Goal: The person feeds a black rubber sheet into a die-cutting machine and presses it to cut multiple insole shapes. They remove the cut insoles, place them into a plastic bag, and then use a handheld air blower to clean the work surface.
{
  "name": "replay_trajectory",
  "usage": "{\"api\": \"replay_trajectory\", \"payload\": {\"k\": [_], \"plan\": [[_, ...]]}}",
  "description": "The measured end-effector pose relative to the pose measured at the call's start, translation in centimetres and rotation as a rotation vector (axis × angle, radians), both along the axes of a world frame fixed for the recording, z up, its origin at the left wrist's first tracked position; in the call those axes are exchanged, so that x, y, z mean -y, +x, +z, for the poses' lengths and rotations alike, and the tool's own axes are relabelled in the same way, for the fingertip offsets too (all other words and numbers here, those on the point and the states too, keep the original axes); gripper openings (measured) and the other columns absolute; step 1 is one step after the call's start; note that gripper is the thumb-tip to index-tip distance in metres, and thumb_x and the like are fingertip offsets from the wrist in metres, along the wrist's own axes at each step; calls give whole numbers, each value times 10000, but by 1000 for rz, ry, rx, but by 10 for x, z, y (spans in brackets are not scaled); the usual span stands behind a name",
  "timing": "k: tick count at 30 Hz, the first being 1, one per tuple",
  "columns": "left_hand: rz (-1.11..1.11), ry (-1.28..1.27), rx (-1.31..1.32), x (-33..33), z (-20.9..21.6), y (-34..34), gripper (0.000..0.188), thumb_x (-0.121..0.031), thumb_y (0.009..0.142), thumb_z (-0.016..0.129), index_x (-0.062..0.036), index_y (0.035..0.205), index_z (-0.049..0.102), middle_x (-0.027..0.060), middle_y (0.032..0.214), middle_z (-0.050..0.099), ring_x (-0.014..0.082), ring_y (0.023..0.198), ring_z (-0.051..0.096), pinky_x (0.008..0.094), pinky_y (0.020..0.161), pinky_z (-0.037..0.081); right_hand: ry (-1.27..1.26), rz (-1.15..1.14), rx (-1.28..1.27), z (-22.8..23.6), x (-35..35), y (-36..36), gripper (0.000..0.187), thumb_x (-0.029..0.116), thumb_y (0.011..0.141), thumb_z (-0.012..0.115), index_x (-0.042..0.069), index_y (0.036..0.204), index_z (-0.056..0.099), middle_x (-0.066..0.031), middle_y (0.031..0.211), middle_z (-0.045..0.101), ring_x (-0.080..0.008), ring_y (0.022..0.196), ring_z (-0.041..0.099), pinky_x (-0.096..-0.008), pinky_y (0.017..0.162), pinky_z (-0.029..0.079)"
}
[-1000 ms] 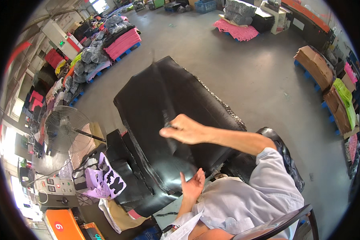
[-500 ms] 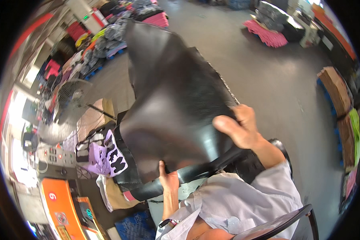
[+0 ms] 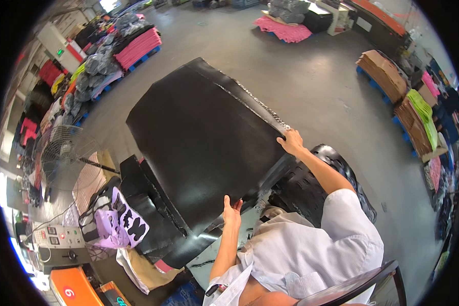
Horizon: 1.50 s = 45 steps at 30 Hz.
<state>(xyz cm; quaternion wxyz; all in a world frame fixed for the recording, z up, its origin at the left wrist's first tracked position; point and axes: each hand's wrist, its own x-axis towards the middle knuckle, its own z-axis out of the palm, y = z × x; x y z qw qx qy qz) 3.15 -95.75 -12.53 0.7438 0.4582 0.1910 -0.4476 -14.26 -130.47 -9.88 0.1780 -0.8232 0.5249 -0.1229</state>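
Observation:
A large, smooth black sheet [image 3: 204,132] with rough, pale-flecked edges lies spread in front of me over other black sheets. At its right edge my right hand [image 3: 292,143] holds the border, the thumb over the top. My left hand [image 3: 232,213] is at the near edge, thumb raised and fingers apart, with no grip on the sheet visible. Left of the large sheet, more black sheet material [image 3: 155,217] lies stacked. To the right of it hangs a curved black sheet with cut-out holes [image 3: 303,191], partly hidden by my right arm.
Purple and black cut-out pieces [image 3: 120,222] lie at the left beside a standing fan [image 3: 69,155] and a control box [image 3: 58,235]. An orange machine panel [image 3: 72,288] is at lower left. Loaded pallets hold pink stacks [image 3: 137,48] and brown stacks [image 3: 382,76].
The black sheet, lifted and bulging before, now lies flatter. My left hand has come off its surface to the near edge; my right hand has shifted slightly up and left. The view has turned.

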Motion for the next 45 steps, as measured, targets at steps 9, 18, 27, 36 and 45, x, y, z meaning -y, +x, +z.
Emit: {"api": "replay_trajectory", "payload": {"k": [9, 18, 27, 36, 45], "plan": [[-2, -48, -44, 1, -5, -2, 418, -353, 1004, 716, 2, 1212, 639, 120, 1031, 728, 239, 872, 731, 334, 741, 653, 245, -137, -69, 21, 25, 13, 431, 451, 791, 845, 48, 929, 783, -204, 1194, 688, -393, 1209, 606, -504, 972, 542], [40, 31, -8, 2, -9, -5, 425, -390, 985, 734, -67, 1242, 634, 88, 1066, 694, 244, 901, 701, 366, 791, 624, 283, -47, -67, 17, 52, 3, 482, 482, 680, 928, 53, 827, 766, -162, 951, 751, -333, 987, 723, -466, 895, 555], [74, 48, -16, 1, 5, -12, 395, -413, 978, 727, -102, 1203, 634, 61, 1076, 673, 215, 993, 639, 393, 899, 555, 810, 9, -84, 33, 93, 3, 836, 505, 746, 897, -58, 1295, 613, -161, 1163, 673, -270, 761, 655, -386, 616, 507], [-6, 0, -152, 5, 12, -31, 483, -483, 1010, 653, -37, 1194, 623, 111, 1137, 688, 258, 1075, 660, 440, 980, 537, 1024, 259, 168, 164, 50, 62, 984, 595, 772, 855, -57, 1377, 436, -169, 1484, 377, -250, 1337, 382, -460, 958, 490], [415, -656, -399, 17, 37, -31, 446, -308, 1050, 597, 66, 1293, 610, 207, 1280, 694, 349, 1251, 649, 455, 1060, 555, 925, 939, 856, 269, -81, 149, 332, 280, 954, 774, 3, 787, 696, 82, 733, 584, -19, 711, 491, -283, 566, 387]]}}
